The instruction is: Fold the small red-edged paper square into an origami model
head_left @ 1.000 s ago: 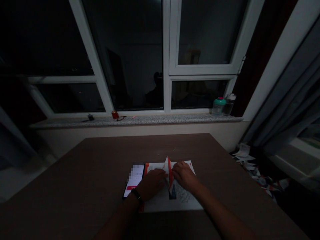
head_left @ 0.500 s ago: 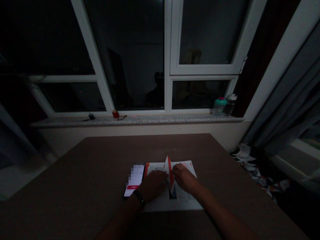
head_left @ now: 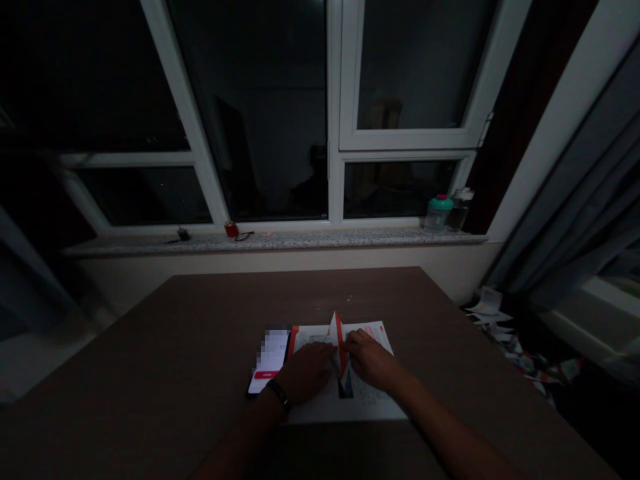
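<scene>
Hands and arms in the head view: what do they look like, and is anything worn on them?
The left hand and right hand are human hands, with no gloves visible. The forearms show no sleeves. A slim dark band circles the left wrist; none shows on the right. The light is too dim for finer detail.

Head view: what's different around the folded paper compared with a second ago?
Very little: the left hand and right hand have shifted slightly toward the person, with their fingers at the folded paper. I see nothing newly taken hold of or let go. The folded paper stands up as before; the printed sheet and phone look unmoved.
</scene>
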`<state>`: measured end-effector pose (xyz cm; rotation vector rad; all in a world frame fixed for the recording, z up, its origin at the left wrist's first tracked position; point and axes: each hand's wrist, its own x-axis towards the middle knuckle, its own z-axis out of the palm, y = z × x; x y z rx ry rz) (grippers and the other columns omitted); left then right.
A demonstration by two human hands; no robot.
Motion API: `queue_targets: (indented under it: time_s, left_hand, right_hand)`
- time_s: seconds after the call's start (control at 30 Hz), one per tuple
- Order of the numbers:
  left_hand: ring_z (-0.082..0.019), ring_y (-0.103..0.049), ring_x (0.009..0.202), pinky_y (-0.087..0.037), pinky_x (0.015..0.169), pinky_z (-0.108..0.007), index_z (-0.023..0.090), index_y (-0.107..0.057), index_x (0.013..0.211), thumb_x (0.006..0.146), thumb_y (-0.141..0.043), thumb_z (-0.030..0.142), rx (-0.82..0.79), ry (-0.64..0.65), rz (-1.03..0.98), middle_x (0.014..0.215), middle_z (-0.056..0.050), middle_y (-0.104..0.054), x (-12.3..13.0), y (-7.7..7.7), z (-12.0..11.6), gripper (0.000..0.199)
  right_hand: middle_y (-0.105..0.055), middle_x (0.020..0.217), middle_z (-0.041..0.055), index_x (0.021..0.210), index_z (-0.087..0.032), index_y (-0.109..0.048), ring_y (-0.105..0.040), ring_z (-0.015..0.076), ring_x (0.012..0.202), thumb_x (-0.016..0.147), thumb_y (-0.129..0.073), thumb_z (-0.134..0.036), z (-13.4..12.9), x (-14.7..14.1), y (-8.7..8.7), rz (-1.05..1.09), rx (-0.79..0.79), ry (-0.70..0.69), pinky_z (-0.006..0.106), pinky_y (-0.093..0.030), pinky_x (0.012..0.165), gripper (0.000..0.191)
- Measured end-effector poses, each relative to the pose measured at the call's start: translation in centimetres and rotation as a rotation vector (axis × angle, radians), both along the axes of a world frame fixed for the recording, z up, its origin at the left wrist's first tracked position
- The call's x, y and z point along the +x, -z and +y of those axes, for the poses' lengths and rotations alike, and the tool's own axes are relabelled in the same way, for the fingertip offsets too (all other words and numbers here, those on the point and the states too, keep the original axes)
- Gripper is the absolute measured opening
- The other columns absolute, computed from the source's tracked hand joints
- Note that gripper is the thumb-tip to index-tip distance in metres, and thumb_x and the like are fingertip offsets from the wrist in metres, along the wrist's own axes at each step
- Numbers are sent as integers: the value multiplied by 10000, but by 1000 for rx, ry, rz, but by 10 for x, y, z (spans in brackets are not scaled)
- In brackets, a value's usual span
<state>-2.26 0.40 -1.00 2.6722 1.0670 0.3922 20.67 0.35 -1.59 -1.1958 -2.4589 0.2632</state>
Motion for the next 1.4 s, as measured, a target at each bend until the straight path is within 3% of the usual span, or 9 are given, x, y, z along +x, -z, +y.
queue_targets:
  time_s: [0.23, 0.43, 0.67, 0.97, 1.27, 1.4]
  left_hand:
    - [-231, -523, 1191, -414, 1048, -414, 255, -434, 1392, 836, -535, 76, -30, -23, -138, 1277, -62, -582, -8, 14, 14, 593]
    - [-236, -548, 1117, -431, 1005, -392, 216, -495, 1320, 866, -566, 133, -47, -60, -191, 1233, -77, -602, -4, 14, 16, 467]
    - [-214, -588, 1023, -466, 948, -373, 212, -524, 1264, 872, -561, 155, -55, -97, -225, 1174, -65, -629, -3, 17, 19, 398]
    - [-219, -580, 1073, -460, 970, -378, 197, -554, 1192, 875, -472, 82, -28, -54, -186, 1174, -73, -630, 3, 11, 22, 347]
    - [-208, -573, 1008, -472, 916, -351, 186, -583, 1076, 849, -447, 29, -32, -20, -113, 1074, -63, -629, -1, 6, 18, 307]
    - [-213, -549, 1058, -452, 953, -350, 201, -621, 1057, 789, -463, -9, -4, 66, -51, 1077, -50, -620, -3, 2, 14, 375]
  right_hand:
    - [-603, 990, 56, 1025, -202, -649, -529, 214, 991, 765, -537, -39, 5, 2, 7, 219, -80, -33, 321, -406, 880, 326]
    - [-642, 1027, 71, 1064, -181, -624, -567, 205, 999, 794, -524, -44, 11, 1, 18, 308, -116, -1, 314, -431, 892, 319]
    - [-652, 1068, 79, 1098, -190, -607, -597, 209, 1018, 809, -514, -52, 14, 0, 23, 328, -151, 30, 327, -450, 917, 333]
    - [-660, 1113, 78, 1127, -194, -604, -599, 198, 1027, 769, -454, 9, 13, 2, 15, 293, -138, -25, 308, -448, 924, 438]
    - [-665, 990, 56, 1002, -186, -647, -612, 177, 925, 819, -444, -4, 16, 5, 17, 287, -115, -59, 288, -459, 851, 328]
    - [-657, 956, 52, 950, -190, -670, -598, 182, 941, 799, -449, 9, 12, 7, 10, 253, -112, -121, 302, -457, 871, 332]
